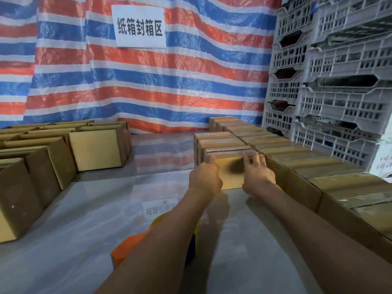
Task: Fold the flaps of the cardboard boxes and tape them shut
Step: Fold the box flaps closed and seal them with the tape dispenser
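Squarely ahead, the cardboard box [230, 172] stands on the worktop [63, 230] at the near end of a short row of closed boxes [218, 141]. Its plain tan front faces the camera, with a dark shadow smudged across it. The right hand [257, 175] lies with spread, fairly straight fingers over the box's top front edge, its grip loose. The left hand [204, 179] is at the box's left upper corner with one digit raised against it (seen from behind, so I cannot tell whether that grip is closed on the corner). A longer row of taped boxes [307, 166] runs just beside it down the right edge. On the striped tarp [148, 88] behind hangs a white sign [140, 26] reading 纸箱封箱区, mirrored faintly in the glossy worktop. Grey plastic crates [339, 81] are stacked behind the right row. Unsealed boxes [42, 158] crowd the left side, leaving a bare lane down the middle. An orange-and-yellow object [127, 247] lies partly hidden under the left forearm.
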